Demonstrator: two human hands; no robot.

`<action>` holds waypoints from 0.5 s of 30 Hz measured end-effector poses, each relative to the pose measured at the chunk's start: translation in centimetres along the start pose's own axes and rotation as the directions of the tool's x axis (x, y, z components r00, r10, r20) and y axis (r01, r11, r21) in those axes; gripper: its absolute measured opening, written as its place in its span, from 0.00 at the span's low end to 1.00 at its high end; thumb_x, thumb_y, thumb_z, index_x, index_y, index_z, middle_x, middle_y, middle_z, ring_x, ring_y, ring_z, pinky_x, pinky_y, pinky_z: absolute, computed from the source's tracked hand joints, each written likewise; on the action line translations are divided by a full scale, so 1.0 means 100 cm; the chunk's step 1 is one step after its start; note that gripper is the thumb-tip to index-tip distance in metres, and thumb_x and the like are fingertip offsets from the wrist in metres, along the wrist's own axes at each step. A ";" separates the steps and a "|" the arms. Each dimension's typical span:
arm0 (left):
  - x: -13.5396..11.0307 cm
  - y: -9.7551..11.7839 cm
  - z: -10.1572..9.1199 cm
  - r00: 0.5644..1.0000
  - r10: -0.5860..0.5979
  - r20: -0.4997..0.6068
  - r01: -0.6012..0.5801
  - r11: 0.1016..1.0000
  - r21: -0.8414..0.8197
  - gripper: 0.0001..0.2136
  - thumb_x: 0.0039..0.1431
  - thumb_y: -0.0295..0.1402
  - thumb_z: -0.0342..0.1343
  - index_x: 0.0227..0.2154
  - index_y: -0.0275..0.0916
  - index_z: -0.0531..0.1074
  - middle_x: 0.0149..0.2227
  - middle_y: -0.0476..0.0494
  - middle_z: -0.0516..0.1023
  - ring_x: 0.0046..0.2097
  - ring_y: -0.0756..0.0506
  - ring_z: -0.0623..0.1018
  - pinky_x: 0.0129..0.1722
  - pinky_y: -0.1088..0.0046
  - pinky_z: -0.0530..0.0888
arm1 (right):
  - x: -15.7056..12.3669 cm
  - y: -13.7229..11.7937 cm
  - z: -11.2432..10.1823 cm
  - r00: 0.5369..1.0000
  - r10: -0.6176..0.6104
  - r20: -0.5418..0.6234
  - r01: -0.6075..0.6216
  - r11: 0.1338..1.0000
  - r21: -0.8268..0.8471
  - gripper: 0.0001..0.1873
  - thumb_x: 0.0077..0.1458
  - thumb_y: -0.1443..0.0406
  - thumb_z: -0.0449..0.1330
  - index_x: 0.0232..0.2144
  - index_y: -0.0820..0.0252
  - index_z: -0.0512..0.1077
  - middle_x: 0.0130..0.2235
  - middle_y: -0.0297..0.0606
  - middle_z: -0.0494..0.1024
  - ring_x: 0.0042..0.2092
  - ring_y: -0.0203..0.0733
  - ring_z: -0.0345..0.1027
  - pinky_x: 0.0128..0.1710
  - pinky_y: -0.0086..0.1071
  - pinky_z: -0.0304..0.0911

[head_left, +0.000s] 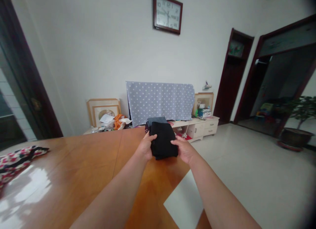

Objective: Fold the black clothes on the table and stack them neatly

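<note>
A folded black garment (163,140) is held between both my hands above the far corner of a glossy wooden table (81,169). My left hand (145,146) grips its left edge, fingers curled onto the cloth. On the right edge my right hand (184,150) does the same. Right behind the black piece lies a small stack of folded clothes, a grey-blue one (156,119) on top. The black garment seems to rest against or on this stack.
A red, white and black patterned cloth (17,158) lies at the table's left edge. Beyond the table stand a low white cabinet (204,126) with a polka-dot cover (160,100), picture frames and clutter. Tiled floor spreads right, with a potted plant (296,130).
</note>
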State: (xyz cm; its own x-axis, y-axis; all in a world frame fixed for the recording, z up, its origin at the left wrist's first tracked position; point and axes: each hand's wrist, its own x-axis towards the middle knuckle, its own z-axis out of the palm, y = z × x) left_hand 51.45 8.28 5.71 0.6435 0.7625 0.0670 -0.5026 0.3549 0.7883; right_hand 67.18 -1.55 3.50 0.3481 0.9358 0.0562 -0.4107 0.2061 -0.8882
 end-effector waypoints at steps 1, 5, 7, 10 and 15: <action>0.007 -0.002 -0.001 1.000 0.019 0.021 -0.019 1.000 0.015 0.25 0.49 0.25 0.63 0.52 0.42 0.70 0.42 0.43 0.83 0.40 0.41 0.82 0.48 0.58 0.77 | 0.006 -0.002 -0.002 1.000 -0.023 -0.016 0.022 0.999 -0.031 0.23 0.42 0.69 0.68 0.44 0.56 0.76 0.42 0.36 0.84 0.41 0.45 0.78 0.39 0.33 0.69; 0.031 -0.007 -0.010 0.994 0.078 0.079 -0.083 0.995 0.054 0.26 0.46 0.22 0.63 0.51 0.41 0.72 0.43 0.43 0.82 0.41 0.42 0.81 0.49 0.60 0.76 | 0.031 -0.003 -0.011 0.994 -0.080 -0.069 0.067 0.982 -0.174 0.20 0.41 0.69 0.67 0.41 0.57 0.78 0.38 0.34 0.84 0.37 0.43 0.77 0.36 0.30 0.66; 0.040 -0.009 -0.014 0.992 0.102 0.068 -0.107 0.991 0.081 0.26 0.46 0.22 0.63 0.50 0.41 0.72 0.45 0.43 0.82 0.43 0.42 0.81 0.50 0.62 0.75 | 0.041 0.000 -0.015 0.992 -0.085 -0.088 0.063 0.974 -0.219 0.19 0.41 0.68 0.67 0.40 0.57 0.78 0.35 0.33 0.84 0.35 0.43 0.76 0.35 0.30 0.66; 0.050 -0.013 -0.015 0.987 0.152 0.054 -0.157 0.981 0.117 0.25 0.46 0.21 0.63 0.49 0.40 0.73 0.47 0.44 0.82 0.46 0.42 0.80 0.52 0.64 0.74 | 0.050 0.006 -0.020 0.989 -0.111 -0.095 0.086 0.968 -0.237 0.17 0.41 0.67 0.66 0.39 0.58 0.78 0.34 0.33 0.84 0.35 0.43 0.76 0.35 0.30 0.66; 0.059 -0.030 -0.020 0.974 0.224 0.034 -0.226 0.958 0.176 0.25 0.47 0.19 0.64 0.50 0.41 0.72 0.48 0.44 0.81 0.49 0.42 0.79 0.55 0.63 0.72 | 0.057 0.021 -0.027 0.977 -0.197 -0.077 0.173 0.955 -0.242 0.17 0.42 0.67 0.67 0.38 0.56 0.77 0.36 0.32 0.83 0.38 0.43 0.76 0.40 0.32 0.67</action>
State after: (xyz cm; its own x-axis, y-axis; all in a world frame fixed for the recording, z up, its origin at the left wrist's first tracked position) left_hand 55.59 12.84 2.53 0.5338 0.8040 0.2621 -0.5254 0.0725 0.8477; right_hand 70.60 3.48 0.72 0.4859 0.8521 0.1943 -0.1279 0.2893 -0.9487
